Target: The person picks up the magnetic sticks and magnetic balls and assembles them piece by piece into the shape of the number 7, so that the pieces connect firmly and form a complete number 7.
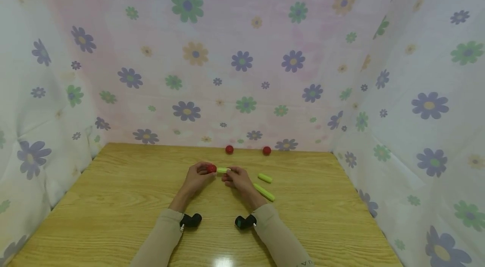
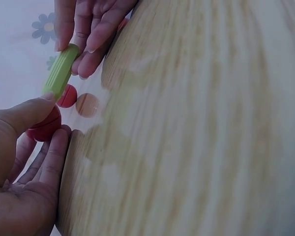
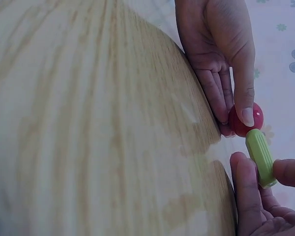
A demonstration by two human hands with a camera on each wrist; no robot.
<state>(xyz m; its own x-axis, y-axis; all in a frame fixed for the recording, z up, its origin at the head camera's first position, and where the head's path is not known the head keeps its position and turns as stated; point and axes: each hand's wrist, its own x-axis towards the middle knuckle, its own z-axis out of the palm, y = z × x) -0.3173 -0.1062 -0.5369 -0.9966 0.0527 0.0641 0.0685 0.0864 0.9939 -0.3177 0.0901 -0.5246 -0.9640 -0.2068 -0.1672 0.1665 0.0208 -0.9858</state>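
My left hand [image 1: 197, 178] grips a red ball [image 3: 247, 119] between thumb and fingers. A short, ridged light-green stick [image 3: 259, 156] is pinched at its far end by my right hand [image 1: 238, 179]. The stick's near end meets the ball, and both are held close over the wooden table. In the left wrist view the green stick [image 2: 61, 71] slants up from the red ball [image 2: 46, 124] to the right hand's fingertips. My left thumb [image 2: 29, 115] lies over the ball near that joint.
Two more red balls, one left [image 1: 229, 149] and one right [image 1: 267, 150], sit at the table's back edge. Right of my right hand lie a short green stick [image 1: 265, 178] and a longer green stick [image 1: 264, 192]. Flowered cloth [image 1: 242, 90] encloses the table [image 1: 113, 199] at the back and sides.
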